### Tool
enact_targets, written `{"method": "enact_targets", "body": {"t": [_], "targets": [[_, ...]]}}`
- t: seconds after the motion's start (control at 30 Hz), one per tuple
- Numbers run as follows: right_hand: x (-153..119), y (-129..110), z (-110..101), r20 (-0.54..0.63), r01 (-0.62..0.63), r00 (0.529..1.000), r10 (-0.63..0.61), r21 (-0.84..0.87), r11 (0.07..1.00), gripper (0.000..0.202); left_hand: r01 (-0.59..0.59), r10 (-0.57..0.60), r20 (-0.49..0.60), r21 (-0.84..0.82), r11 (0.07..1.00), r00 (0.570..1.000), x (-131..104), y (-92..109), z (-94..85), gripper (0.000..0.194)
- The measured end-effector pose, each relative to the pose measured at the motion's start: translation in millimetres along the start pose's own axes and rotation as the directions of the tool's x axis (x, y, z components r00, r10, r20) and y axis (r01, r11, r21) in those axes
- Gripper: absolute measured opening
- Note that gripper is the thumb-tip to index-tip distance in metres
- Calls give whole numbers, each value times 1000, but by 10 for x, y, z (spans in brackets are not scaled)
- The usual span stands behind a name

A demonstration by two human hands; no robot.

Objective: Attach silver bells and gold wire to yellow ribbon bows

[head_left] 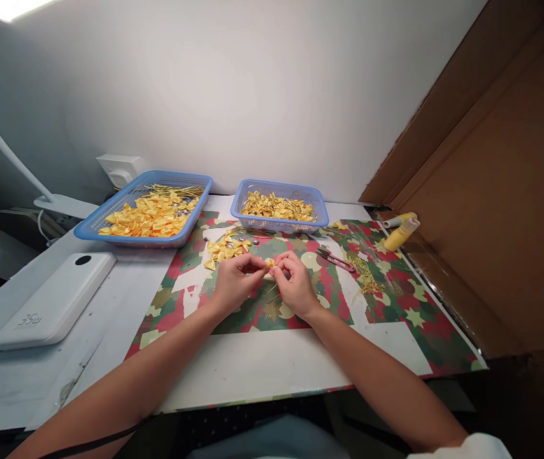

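Between my fingertips is a small yellow bow (270, 262), with a thin stem or tie hanging below it. My left hand (239, 278) pinches it from the left, and my right hand (295, 284) pinches it from the right. Both hands are just above the patterned paper (272, 315). A loose pile of yellow bows (224, 248) lies beyond my left hand. To the right of my right hand are small pink-handled snips (336, 260) and a heap of thin golden clippings (369, 277).
At the back stand a large blue basket (85, 229) of yellow bows and golden stems and a smaller blue basket (279, 224). A white power bank (55, 299) lies left; yellow tubes (400, 234) and a cardboard wall (482, 178) are right. A lamp arm (4, 143) rises left.
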State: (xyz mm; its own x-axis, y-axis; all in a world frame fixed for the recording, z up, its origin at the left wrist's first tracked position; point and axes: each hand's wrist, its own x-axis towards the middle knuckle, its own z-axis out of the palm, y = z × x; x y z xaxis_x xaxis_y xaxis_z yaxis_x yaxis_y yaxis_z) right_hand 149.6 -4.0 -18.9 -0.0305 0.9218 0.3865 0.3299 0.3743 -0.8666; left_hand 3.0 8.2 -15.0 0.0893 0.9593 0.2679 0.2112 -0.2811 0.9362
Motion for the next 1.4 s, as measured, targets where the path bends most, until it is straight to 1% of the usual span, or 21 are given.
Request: {"method": "enact_targets", "body": {"t": [0.1, 0.2, 0.3, 0.37, 0.47, 0.6, 0.73, 0.8, 1.0, 1.1, 1.3, 1.4], "targets": [[-1, 31, 5, -15, 5, 1000, -5, 20, 1000, 21, -44, 44, 21, 19, 999, 999, -6, 21, 2, 9], [6, 76, 13, -24, -21, 999, 22, 57, 998, 21, -84, 83, 44, 43, 996, 996, 6, -10, -8, 9], [15, 103, 18, -24, -92, 995, 94, 74, 993, 22, -72, 72, 10, 25, 997, 997, 32, -76, -17, 11], [18, 102, 18, 6, -156, 988, 156, 71, 985, 25, -51, 51, -19, -3, 999, 999, 48, -120, -18, 13], [16, 87, 10, 58, -219, 975, 216, 58, 974, 28, -34, 34, -26, -24, 999, 999, 59, -170, -13, 14], [12, 88, -10, 81, -222, 973, 218, 43, 974, 27, -21, 20, -26, -51, 998, 999, 60, -188, -15, 14], [0, 96, -33, 164, -284, 949, 269, 76, 956, 24, -4, 2, -40, -72, 997, 999, 62, -174, -24, 13], [-9, 90, -40, 187, -306, 941, 283, 105, 946, 22, -2, -1, -43, -66, 998, 999, 64, -170, -26, 13], [-18, 67, -30, 169, -307, 945, 280, 168, 937, 21, -19, 18, -44, -28, 999, 999, 58, -163, -29, 12], [-18, 70, -20, 165, -319, 943, 290, 196, 927, 20, -37, 38, -43, 26, 999, 998, 47, -149, -34, 11], [-11, 91, -10, 174, -374, 925, 339, 243, 895, 20, -61, 61, 3, 91, 994, 998, 15, -109, -29, 10], [-7, 100, -4, 171, -392, 918, 358, 255, 884, 21, -61, 60, 18, 96, 993, 998, 5, -92, -12, 10]]}}
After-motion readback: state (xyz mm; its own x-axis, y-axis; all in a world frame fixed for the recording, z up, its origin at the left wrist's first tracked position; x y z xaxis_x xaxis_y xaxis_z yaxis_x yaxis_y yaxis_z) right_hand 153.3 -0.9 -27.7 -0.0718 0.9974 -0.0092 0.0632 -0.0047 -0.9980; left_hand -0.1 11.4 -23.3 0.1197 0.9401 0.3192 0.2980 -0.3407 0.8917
